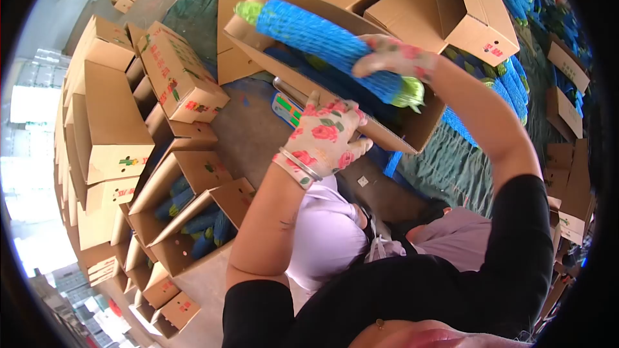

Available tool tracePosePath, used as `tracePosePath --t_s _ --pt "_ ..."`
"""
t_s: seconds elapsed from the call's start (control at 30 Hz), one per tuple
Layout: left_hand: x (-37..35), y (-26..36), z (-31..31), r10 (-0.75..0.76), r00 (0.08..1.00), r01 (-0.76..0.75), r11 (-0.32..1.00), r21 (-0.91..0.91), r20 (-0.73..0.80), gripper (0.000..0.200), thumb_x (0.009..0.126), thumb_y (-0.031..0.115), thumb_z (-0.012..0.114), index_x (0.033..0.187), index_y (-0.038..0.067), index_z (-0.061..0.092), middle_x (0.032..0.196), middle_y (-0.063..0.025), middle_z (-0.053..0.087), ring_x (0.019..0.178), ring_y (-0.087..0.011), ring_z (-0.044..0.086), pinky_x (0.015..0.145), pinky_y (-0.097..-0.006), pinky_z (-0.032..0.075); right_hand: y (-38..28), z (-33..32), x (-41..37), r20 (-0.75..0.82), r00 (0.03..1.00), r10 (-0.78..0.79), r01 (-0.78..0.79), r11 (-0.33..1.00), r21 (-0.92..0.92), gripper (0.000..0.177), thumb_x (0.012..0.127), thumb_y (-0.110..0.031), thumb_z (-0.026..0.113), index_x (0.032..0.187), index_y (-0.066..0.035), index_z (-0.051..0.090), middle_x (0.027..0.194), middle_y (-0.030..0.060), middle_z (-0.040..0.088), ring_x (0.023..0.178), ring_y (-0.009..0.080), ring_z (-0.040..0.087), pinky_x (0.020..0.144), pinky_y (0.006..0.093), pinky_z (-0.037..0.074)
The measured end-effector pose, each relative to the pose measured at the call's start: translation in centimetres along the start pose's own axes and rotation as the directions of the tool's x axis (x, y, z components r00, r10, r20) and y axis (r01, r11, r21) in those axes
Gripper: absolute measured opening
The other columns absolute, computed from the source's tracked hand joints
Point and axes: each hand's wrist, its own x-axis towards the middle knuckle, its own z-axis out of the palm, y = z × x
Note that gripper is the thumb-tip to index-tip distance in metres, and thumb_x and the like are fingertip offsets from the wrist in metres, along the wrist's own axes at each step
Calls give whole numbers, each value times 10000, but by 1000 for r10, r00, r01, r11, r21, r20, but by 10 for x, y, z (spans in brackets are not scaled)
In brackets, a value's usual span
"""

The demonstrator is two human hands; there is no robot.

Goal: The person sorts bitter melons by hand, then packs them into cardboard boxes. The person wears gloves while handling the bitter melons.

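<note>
My right hand (400, 58), in a floral glove, is closed round one end of a long green vegetable in a blue net sleeve (309, 32). Pale green tips stick out at both ends of the sleeve. It lies slantwise over an open cardboard box (284, 67), where more blue-sleeved pieces partly show. My left hand (329, 132), gloved alike, is at the near wall of that box with its fingers spread, holding nothing. Beneath the box, beside my left hand, a scale with a green-lit display (287, 109) is partly hidden.
Cardboard boxes (116, 109) are stacked on the left, some holding blue-sleeved vegetables (209, 225). Another open box (477, 19) and flat-topped boxes stand at the back. More blue-sleeved vegetables (509, 93) lie on a green sheet (425, 174) at right.
</note>
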Motion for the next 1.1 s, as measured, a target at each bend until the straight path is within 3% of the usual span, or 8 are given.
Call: tracePosePath --t_s 0.1,0.17,0.47,0.6,0.7,0.8,0.9,1.1 --pt "-7 -12 6 -67 995 65 998 26 76 458 851 458 579 1135 101 616 1214 -116 584 1173 -272 524 1100 -531 228 33 -2 75 85 996 24 -33 993 111 590 706 -247 732 1240 -63 561 986 10 626 897 112 560 808 270 458" --pt "-11 -16 6 -74 993 73 997 20 94 484 858 470 570 1159 94 611 1217 -118 584 1180 -268 520 1104 -528 223 42 -2 96 -138 990 -18 -11 978 -208 483 693 -366 738 1017 -24 636 886 72 618 802 155 558 757 279 446" --pt "-4 -15 -9 0 999 6 988 -157 33 459 838 418 631 1137 69 618 1203 -147 599 1177 -316 522 1104 -445 271 84 15 23 -294 941 -170 -101 687 -720 623 862 -372 618 1338 -19 425 1132 210 618 1064 346 590 907 374 477" --pt "-4 -12 -15 -59 995 66 994 -92 75 453 858 412 618 1148 64 617 1210 -154 598 1166 -338 525 1043 -440 354 63 -34 -65 -475 718 -509 94 747 -659 231 892 -192 574 1049 -39 647 894 34 658 738 99 593 651 240 483" --pt "-2 -8 -22 -88 995 95 984 -152 48 376 887 311 626 1142 36 617 1187 -148 612 1116 -318 563 973 -396 428 114 -71 -125 -826 505 -249 319 943 -89 179 952 -118 532 1038 7 626 903 42 641 846 116 597 740 253 488" --pt "-1 3 -10 -303 949 296 762 -576 86 264 869 156 658 1092 17 633 1061 -106 654 899 -190 639 793 -299 496 234 -96 -172 -816 571 -93 -76 983 -165 207 901 -210 586 1022 -47 624 886 71 652 814 140 599 752 261 483" --pt "8 29 -22 -203 915 362 797 -483 350 271 874 196 654 1081 22 637 1004 -90 661 841 -170 637 754 -291 495 345 -91 -200 -758 634 154 -517 813 -267 304 834 -275 624 1051 -65 588 889 125 643 823 250 626 801 326 492" --pt "32 73 6 228 811 -12 928 -373 539 312 836 291 670 1007 31 657 867 -112 659 790 -215 635 721 -330 503 425 -92 -216 -834 542 100 -804 349 -481 415 774 -249 650 1147 -113 531 1122 135 582 1071 331 569 908 414 480"
